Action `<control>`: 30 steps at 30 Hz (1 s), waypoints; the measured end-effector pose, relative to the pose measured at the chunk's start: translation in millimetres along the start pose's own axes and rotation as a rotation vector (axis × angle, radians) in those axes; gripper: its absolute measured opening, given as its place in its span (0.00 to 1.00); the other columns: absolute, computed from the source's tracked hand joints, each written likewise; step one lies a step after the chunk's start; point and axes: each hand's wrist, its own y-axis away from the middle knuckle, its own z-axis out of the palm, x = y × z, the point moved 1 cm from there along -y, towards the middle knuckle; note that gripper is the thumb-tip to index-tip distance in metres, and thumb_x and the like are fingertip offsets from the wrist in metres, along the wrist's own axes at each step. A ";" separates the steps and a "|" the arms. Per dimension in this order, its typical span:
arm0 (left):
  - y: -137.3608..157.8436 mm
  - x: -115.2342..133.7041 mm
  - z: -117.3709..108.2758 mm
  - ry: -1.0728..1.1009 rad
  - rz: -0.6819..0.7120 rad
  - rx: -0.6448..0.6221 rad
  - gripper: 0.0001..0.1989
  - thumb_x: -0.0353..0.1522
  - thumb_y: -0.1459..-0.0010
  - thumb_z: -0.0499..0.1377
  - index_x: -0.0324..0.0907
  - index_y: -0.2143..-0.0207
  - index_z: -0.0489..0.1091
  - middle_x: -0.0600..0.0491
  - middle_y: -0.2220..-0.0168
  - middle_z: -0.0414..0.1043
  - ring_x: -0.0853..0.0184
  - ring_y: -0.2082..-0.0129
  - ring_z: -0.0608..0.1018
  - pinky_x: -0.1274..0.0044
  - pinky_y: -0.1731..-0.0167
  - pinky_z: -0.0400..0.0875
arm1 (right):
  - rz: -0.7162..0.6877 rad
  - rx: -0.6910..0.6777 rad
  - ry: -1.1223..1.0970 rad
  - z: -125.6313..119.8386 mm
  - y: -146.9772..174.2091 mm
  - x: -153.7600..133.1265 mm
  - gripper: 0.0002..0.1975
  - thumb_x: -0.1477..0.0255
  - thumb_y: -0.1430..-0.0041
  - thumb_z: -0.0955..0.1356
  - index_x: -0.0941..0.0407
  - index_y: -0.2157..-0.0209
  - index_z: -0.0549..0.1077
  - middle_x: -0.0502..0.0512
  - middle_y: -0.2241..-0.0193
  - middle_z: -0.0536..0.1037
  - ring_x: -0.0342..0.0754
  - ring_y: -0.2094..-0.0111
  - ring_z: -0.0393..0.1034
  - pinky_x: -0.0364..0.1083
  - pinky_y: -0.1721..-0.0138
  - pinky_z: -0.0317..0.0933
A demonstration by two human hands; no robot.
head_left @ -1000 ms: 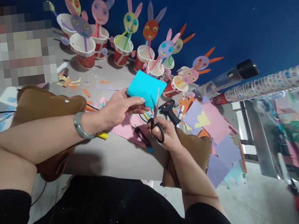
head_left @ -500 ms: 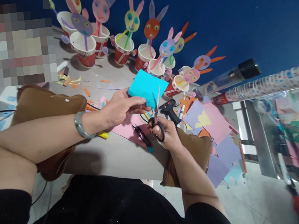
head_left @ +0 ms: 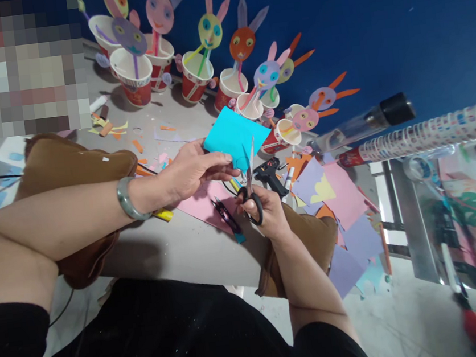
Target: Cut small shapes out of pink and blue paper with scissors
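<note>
My left hand point(head_left: 194, 169) pinches the lower left edge of a bright blue sheet of paper point(head_left: 230, 130), thumb on top. A rounded outline shows near the sheet's lower edge. In my right hand point(head_left: 267, 212) are scissors point(head_left: 253, 191) with black handles, fingers through the loops. Their blades point up and lie over the paper's lower right part, slightly apart. Below the hands, small thread snips point(head_left: 225, 214) rest on a pink sheet point(head_left: 200, 205). A black glue gun point(head_left: 271, 176) lies just right of the scissors.
Several red and white paper cups point(head_left: 136, 87) with paper rabbit heads on straws line the back of the table. Paper scraps point(head_left: 112, 127) lie at left, coloured sheets point(head_left: 345, 195) at right. Brown cushions point(head_left: 75, 162) lie under both forearms. A long stack of cups point(head_left: 426, 134) extends at right.
The blue paper's right corner has shifted very slightly up and right. Both hands keep almost the same place and grip.
</note>
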 end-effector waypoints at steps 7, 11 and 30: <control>-0.9 0.2 -2.4 -0.024 0.021 -0.009 0.06 0.23 0.48 0.64 0.36 0.67 0.69 0.53 0.75 0.77 0.69 0.73 0.82 0.80 0.71 0.77 | -0.007 0.009 0.014 -1.2 0.2 0.0 0.32 0.38 0.51 0.69 0.55 0.77 0.69 0.49 0.82 0.71 0.42 0.80 0.61 0.44 0.76 0.54; -1.4 0.3 -3.4 -0.033 0.041 -0.035 0.06 0.24 0.48 0.64 0.35 0.66 0.70 0.52 0.74 0.77 0.69 0.73 0.82 0.80 0.71 0.77 | -0.005 0.007 0.017 -1.8 -0.1 -0.7 0.31 0.39 0.50 0.69 0.55 0.78 0.68 0.49 0.82 0.71 0.42 0.80 0.61 0.44 0.77 0.54; -0.7 -0.2 -6.8 -0.150 0.076 -0.057 0.10 0.33 0.48 0.69 0.39 0.69 0.71 0.55 0.73 0.76 0.72 0.73 0.79 0.80 0.73 0.73 | 0.042 0.015 0.044 -1.1 -0.8 -1.2 0.30 0.41 0.53 0.73 0.54 0.80 0.65 0.48 0.83 0.68 0.42 0.80 0.60 0.44 0.77 0.54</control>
